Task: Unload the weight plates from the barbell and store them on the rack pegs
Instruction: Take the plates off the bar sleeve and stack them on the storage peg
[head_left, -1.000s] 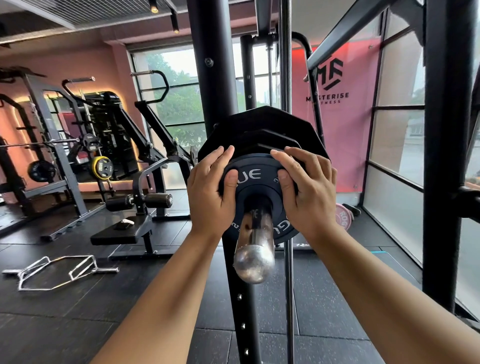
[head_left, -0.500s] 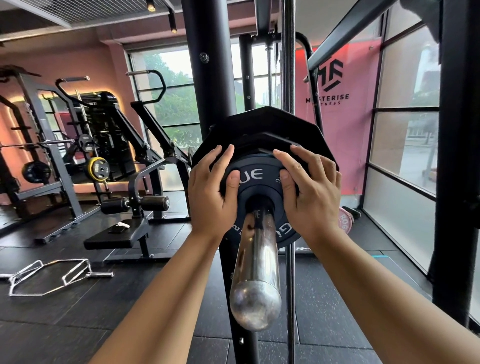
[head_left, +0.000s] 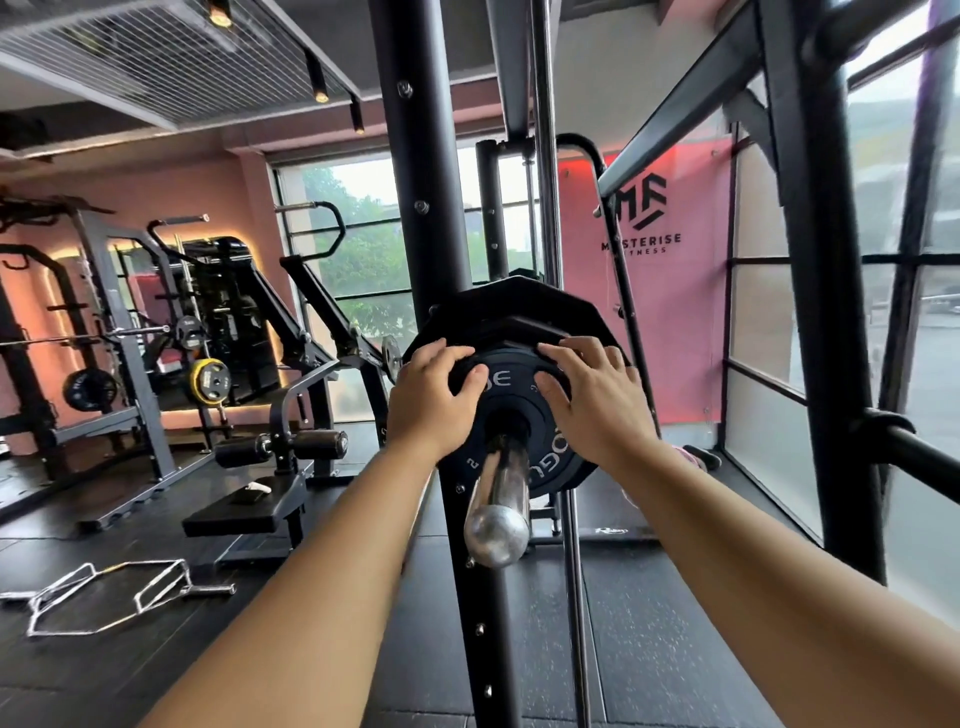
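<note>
**Both hands on the outermost plate, ready to slide it off**

The person stands at the end of the barbell (head_left: 497, 499), whose shiny steel sleeve points straight back toward the camera. The left hand (head_left: 431, 400) and the right hand (head_left: 597, 405) both grip the small plate (head_left: 557, 462), the outermost one on the sleeve. On each side the fingers hook over the plate's upper rim and the thumb presses flat on its face. Neither hand is free; both hold this one plate.

The small plate sits on the sleeve, close against the larger plates (head_left: 519, 306) stacked behind it. These are black and many-sided, and they show above and around the small one. A length of bare sleeve lies between the small plate and the rounded tip of the bar. No collar shows on that stretch.

The step in hand looks like the removal of the first plate, so the unloading is at its start. None of the plates on this end is off the bar yet.

The next move calls for a straight pull along the sleeve toward the body, with the plate kept square so that its hole does not bind on the steel. Once it clears the tip, its full weight falls to the hands. It must then be carried to a storage peg. Which peg cannot be told, since none is plainly in view beside the black rack post (head_left: 415, 182).
</note>
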